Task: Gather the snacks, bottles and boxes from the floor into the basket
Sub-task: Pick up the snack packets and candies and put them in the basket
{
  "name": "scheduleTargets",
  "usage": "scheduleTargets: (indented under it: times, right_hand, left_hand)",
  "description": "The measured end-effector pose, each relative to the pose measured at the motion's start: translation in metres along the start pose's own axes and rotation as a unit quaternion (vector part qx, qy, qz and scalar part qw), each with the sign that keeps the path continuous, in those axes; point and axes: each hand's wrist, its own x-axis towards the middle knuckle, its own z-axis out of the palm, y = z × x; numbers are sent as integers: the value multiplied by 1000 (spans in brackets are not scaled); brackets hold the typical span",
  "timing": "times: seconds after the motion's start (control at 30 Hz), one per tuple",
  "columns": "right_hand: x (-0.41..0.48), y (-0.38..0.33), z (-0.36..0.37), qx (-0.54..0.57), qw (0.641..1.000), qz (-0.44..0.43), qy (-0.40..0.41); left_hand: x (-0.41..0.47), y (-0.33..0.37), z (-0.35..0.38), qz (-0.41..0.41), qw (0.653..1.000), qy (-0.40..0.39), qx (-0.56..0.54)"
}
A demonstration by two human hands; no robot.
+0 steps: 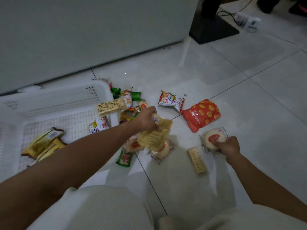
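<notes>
My left hand (146, 119) grips a yellow cracker packet (154, 138) and holds it above the floor over other snacks. My right hand (228, 146) is closed on a round bun in clear wrap (214, 138) that lies on the tiles. A white slotted basket (54, 100) stands at the left with yellow packets (43, 145) and a white snack bag (98, 126) inside. A nut bar (111, 106) rests across its rim. On the floor lie a red chip bag (201, 114), a white snack pack (171, 100), a biscuit bar (197, 161), a green packet (124, 159) and more buns (162, 151).
A heap of small colourful snacks (131, 102) lies beside the basket's right corner. A white cabinet face (83, 30) runs along the back. A black stand base (214, 29) and a power strip with cables (247, 21) sit at the far right. My knees fill the bottom edge.
</notes>
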Motion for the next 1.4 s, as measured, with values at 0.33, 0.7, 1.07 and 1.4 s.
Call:
scheduleTargets:
  times: [0.33,0.7,1.07,1.4]
  right_hand:
    - [-96,-193,104,68,956,-208,-196]
    - [-172,-218,186,-61,890,-333,-306]
    - [-38,-81,61,-135,977,-129,-101]
    - [-49,7,33,-265,951,-34,-156]
  left_hand:
    - [-70,-61,-145,-172,915,282,-232]
    - [-142,-133,-159,-365,887,282,33]
    - [-49,-28,-50,87,912,279,287]
    - [-25,-44,29,21,858,-99,503]
